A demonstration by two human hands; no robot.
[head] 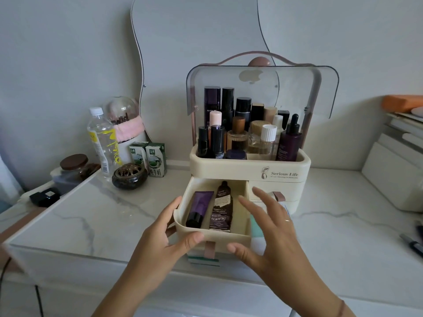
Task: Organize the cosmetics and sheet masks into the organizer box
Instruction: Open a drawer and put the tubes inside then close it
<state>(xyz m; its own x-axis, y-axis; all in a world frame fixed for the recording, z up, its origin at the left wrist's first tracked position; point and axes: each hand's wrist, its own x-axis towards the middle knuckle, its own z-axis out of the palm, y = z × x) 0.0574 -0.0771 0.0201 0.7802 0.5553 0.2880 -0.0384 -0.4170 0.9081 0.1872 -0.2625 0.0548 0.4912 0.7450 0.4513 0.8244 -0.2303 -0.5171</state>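
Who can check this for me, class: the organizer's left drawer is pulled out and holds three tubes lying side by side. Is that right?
Wrong on the count. The head view shows the pulled-out left drawer holding two tubes lying side by side, not three: a purple tube and a dark brown tube.

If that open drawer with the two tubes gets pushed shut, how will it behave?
The drawer probably slides easily and feels light: thin plastic walls, only two tubes inside. The purple tube and dark tube lie loose, so they may shift or roll. Pulled far out, it might sag or tip.
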